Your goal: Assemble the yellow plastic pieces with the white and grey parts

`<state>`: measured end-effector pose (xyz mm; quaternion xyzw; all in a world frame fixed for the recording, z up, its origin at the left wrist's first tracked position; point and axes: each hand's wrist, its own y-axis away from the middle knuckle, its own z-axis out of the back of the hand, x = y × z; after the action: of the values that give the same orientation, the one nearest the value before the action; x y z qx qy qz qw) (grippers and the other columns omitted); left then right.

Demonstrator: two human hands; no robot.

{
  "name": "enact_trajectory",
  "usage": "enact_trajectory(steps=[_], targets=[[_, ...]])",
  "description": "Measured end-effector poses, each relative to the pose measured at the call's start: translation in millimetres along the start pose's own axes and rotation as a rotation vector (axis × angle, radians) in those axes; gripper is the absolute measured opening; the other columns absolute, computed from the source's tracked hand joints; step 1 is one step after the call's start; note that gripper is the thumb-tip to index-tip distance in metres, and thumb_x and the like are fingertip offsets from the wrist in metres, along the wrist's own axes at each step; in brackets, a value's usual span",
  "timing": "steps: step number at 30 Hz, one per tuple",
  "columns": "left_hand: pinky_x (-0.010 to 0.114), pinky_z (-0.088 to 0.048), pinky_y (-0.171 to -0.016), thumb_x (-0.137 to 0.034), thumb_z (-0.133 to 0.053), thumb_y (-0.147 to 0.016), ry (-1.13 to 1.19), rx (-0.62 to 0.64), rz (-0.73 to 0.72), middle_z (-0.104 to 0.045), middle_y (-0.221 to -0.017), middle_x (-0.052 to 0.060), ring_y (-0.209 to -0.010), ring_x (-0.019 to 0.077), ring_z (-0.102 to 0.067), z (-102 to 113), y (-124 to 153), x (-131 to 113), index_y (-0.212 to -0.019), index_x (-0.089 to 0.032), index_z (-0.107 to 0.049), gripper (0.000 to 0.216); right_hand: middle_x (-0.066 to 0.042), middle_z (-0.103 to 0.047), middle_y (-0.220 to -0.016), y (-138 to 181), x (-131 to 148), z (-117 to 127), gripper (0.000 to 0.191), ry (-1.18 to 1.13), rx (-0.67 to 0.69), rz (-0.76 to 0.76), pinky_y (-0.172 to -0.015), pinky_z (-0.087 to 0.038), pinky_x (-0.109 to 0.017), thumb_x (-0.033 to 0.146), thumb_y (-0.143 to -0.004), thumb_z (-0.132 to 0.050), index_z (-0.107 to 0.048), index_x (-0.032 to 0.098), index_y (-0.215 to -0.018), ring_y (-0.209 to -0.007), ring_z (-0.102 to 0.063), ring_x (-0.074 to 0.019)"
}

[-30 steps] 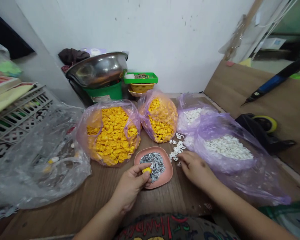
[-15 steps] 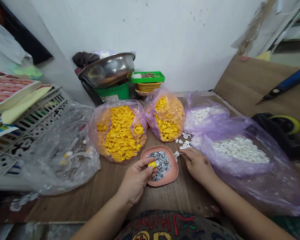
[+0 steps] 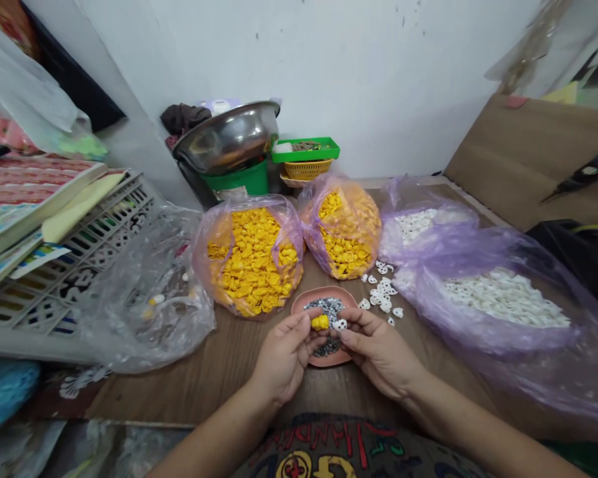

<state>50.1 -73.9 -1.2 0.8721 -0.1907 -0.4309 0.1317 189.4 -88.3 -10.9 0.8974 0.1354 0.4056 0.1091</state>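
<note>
With closed fingers (image 3: 299,321), your left hand (image 3: 285,355) pinches a lobed yellow plastic piece (image 3: 320,322), your right hand (image 3: 385,352) a perforated white plastic piece (image 3: 339,324) just beside it. Steady both above the shallow pink dish (image 3: 329,292) beneath.

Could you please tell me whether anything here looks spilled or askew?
Some loose white pieces lie on the tabletop outside the purple bag, perhaps spilled or set out deliberately. The metal bowl sits visibly tilted above the green bucket, rather than level.

The head camera looks forward and down onto the nearby tabletop (image 3: 189,378).
</note>
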Motion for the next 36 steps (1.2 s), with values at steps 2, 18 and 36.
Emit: enact_trajectory(steps=[2,18,36], targets=[[0.024,-0.05,-0.063,-0.019,-0.063,-0.068,0.037,0.019,0.019,-0.071,-0.077,0.009,-0.066,0.0148,-0.064,-1,1,-1,-0.08,-0.01,-0.069,0.016,0.003,-0.066,-0.064,1,-1,0,0.033,-0.049,-0.018,-0.056,-0.057,-0.046,-0.016,0.018,-0.046,-0.081,-0.063,0.019,-0.073,-0.062,-0.062,-0.0079],[0.018,-0.05,-0.057,-0.007,-0.067,-0.062,-0.053,-0.097,0.105,-0.071,-0.071,0.008,-0.062,0.012,-0.064,-4,0,-1,-0.077,-0.009,-0.069,0.015,0.006,-0.061,-0.058,1,-6,2,0.036,-0.03,-0.047,-0.043,-0.046,-0.038,-0.013,0.028,-0.048,-0.081,-0.066,0.022,-0.081,-0.049,-0.052,-0.0037],[0.019,-0.051,-0.061,-0.014,-0.076,-0.052,0.018,0.006,0.108,-0.071,-0.072,0.006,-0.064,0.0113,-0.064,-2,3,9,-0.073,-0.01,-0.069,0.023,-0.003,-0.066,-0.082,6,-4,11,0.015,1.118,-0.03,0.776,-0.07,-0.049,-0.033,0.019,-0.074,-0.059,-0.065,0.025,-0.086,-0.077,-0.059,-0.0182]])
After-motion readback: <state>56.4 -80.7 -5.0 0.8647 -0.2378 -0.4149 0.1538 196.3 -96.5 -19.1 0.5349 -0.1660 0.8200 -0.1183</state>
